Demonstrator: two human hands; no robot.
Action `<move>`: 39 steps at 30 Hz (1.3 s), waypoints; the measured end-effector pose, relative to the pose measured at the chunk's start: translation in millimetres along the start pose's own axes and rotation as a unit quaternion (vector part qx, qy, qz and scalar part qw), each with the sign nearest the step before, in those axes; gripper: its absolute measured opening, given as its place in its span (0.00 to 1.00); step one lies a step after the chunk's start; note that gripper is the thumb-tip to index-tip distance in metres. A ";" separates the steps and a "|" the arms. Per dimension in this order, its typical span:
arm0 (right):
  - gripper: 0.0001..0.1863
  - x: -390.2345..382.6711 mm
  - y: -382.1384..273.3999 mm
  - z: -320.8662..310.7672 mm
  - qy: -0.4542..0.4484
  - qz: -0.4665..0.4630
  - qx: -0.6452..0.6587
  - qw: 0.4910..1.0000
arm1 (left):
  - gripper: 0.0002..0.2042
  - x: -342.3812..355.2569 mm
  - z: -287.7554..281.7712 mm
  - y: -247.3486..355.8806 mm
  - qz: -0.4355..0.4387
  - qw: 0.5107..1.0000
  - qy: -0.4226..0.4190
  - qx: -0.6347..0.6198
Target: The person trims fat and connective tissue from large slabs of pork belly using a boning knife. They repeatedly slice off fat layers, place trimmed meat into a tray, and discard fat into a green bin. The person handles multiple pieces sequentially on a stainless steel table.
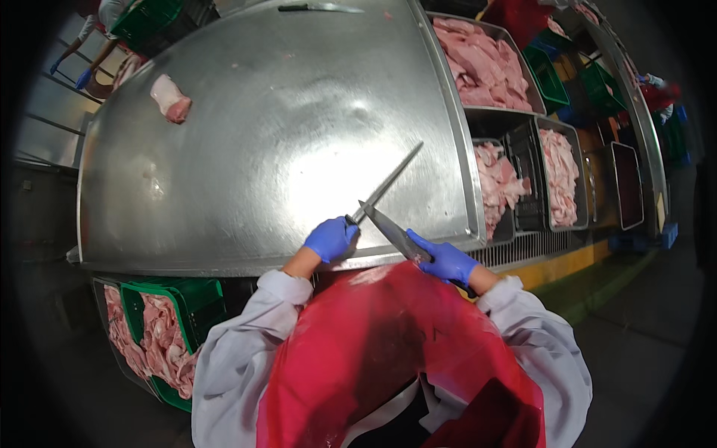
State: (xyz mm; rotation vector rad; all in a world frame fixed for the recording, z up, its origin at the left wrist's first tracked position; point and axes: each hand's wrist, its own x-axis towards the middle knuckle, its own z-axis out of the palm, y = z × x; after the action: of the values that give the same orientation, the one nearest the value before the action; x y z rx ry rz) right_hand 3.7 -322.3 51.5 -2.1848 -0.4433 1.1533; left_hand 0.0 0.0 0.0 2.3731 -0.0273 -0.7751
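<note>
My left hand (329, 241), in a blue glove, grips a long sharpening steel (396, 170) by its handle, the rod slanting up to the right over the steel table (239, 179). My right hand (448, 263), also gloved in blue, is closed on a broad knife (388, 228), whose blade lies across the rod near the steel's handle. A single piece of pink meat (171, 99) rests on the table's left part. Another knife (314, 8) lies at the far edge. My red apron (396, 321) is just below both hands.
Several tubs of cut meat (483, 63) line the table's right side. Green crates with meat (160, 332) sit at lower left. More crates (554, 78) stand at upper right. Co-workers' blue-gloved hands (84, 78) show at upper left, and another person (661, 97) at far right.
</note>
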 end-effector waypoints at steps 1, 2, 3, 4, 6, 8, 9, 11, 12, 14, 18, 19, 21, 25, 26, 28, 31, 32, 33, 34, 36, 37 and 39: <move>0.39 12.4 2.8 -1.9 0.015 -0.004 -0.026 1.000 | 0.22 -4.8 7.2 0.7 -0.001 1.000 0.004 -0.008; 0.38 21.2 6.0 -5.1 0.030 -0.008 -0.052 0.998 | 0.22 -3.7 18.4 -4.2 0.004 1.000 0.005 -0.002; 0.37 61.9 -14.1 -37.9 0.081 -0.035 -0.055 0.995 | 0.21 5.9 -44.8 2.5 -0.007 0.998 0.047 0.037; 0.37 48.6 -10.1 -47.3 0.079 -0.022 -0.071 0.994 | 0.21 2.5 -29.9 -4.7 -0.013 0.998 0.057 0.014; 0.39 16.2 -17.0 -52.8 0.063 0.018 -0.061 0.996 | 0.21 -8.2 -16.7 -16.4 -0.031 0.997 0.068 -0.014; 0.39 -13.0 -34.8 -58.6 0.045 0.070 -0.032 0.996 | 0.22 -13.8 -20.3 -16.5 -0.043 0.995 0.085 -0.033; 0.40 -17.5 -34.3 -49.8 0.044 0.032 -0.024 0.998 | 0.20 -16.9 -23.5 -13.0 -0.028 0.996 0.078 -0.021; 0.41 -23.0 -33.9 -34.3 0.037 -0.052 -0.017 0.998 | 0.16 -23.5 -28.0 -3.1 -0.005 0.997 0.076 -0.001; 0.40 -23.6 -29.3 -22.1 0.029 -0.081 -0.023 0.996 | 0.15 -27.9 -28.6 -3.4 0.018 0.997 0.077 0.017; 0.39 -5.8 -26.3 -10.5 0.009 -0.149 -0.047 0.988 | 0.14 -4.7 18.5 -55.8 0.080 0.992 0.074 0.060; 0.35 128.3 -63.0 -19.0 0.103 -0.035 -0.150 0.983 | 0.14 -28.7 9.7 -33.6 0.007 0.996 0.086 0.010; 0.36 181.1 -45.1 -33.1 0.228 -0.070 -0.146 0.960 | 0.16 -32.4 2.1 -21.8 -0.022 0.997 0.069 -0.017; 0.39 236.2 -12.5 -82.5 0.275 -0.014 -0.094 0.957 | 0.16 -33.9 -22.9 8.2 -0.021 1.000 -0.011 -0.017; 0.42 143.9 -27.8 -70.8 0.149 -0.104 -0.162 0.970 | 0.17 -57.5 -20.1 2.4 -0.048 0.997 0.050 -0.027; 0.40 95.4 -33.8 -65.6 0.055 -0.059 -0.124 0.989 | 0.17 -49.9 -13.6 -5.3 -0.060 0.997 0.037 -0.033; 0.39 34.5 2.6 -38.8 -0.052 -0.144 -0.120 0.981 | 0.17 -39.1 -1.8 -18.5 -0.006 0.999 0.049 -0.015; 0.39 62.3 0.0 -25.2 -0.039 -0.177 -0.182 0.967 | 0.14 -32.6 8.8 -22.7 -0.006 0.996 0.087 0.013; 0.38 102.1 -3.2 -24.1 0.024 -0.144 -0.216 0.965 | 0.15 -38.5 -7.2 -4.6 -0.025 0.998 0.062 -0.017; 0.38 143.1 -14.9 -27.0 0.078 -0.115 -0.252 0.958 | 0.15 -51.9 -18.4 13.8 -0.052 0.996 0.040 -0.053; 0.38 189.2 -34.0 -49.5 0.119 -0.085 -0.191 0.971 | 0.16 -44.9 -11.8 6.5 -0.039 0.997 0.044 -0.048; 0.44 278.3 -48.3 -88.6 0.229 -0.071 -0.235 0.942 | 0.16 -41.4 -12.4 5.3 -0.049 0.998 0.021 -0.046; 0.46 292.1 -52.5 -99.8 0.269 -0.075 -0.239 0.930 | 0.17 -39.6 -10.3 4.9 -0.052 0.998 0.006 -0.048; 0.43 264.3 -80.6 -75.1 0.290 -0.190 -0.045 0.937 | 0.17 -51.3 -0.5 -14.0 -0.060 0.970 -0.001 -0.236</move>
State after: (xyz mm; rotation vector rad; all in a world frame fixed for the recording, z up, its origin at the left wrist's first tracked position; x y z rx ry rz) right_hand 213.8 -144.2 -26.8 -2.2520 -0.6220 0.2626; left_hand -44.5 22.0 19.1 1.9316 0.2742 -0.7440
